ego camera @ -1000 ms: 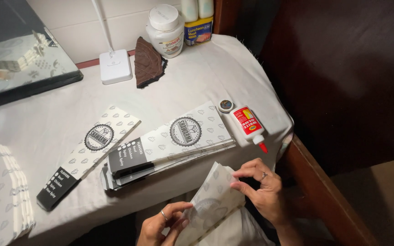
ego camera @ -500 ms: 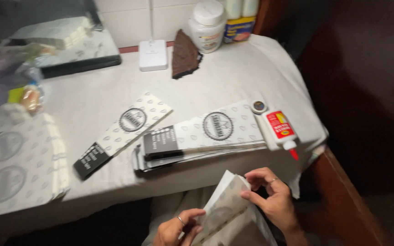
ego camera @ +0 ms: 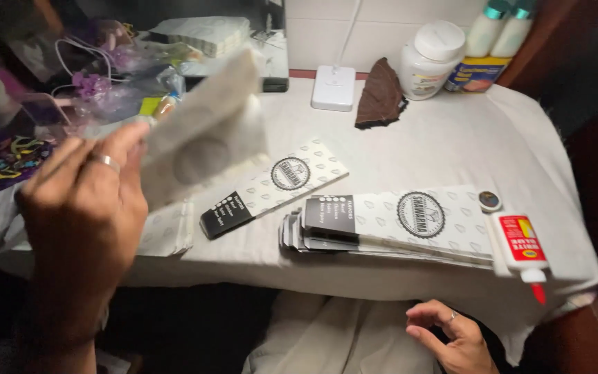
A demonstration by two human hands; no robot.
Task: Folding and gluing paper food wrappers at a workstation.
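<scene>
Paper bag at ten o'clock, pinched in our left hand — one finished; right hand empty, open at five o'clock; flat stack waits unglued, we judge.

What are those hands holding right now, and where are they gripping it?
The left hand holds a blurred white paper sleeve by its lower end, raised over the table. The right hand holds nothing, resting open below the table edge.

Home craft table w/ cloth, glue bottle, lotion jar.
</scene>
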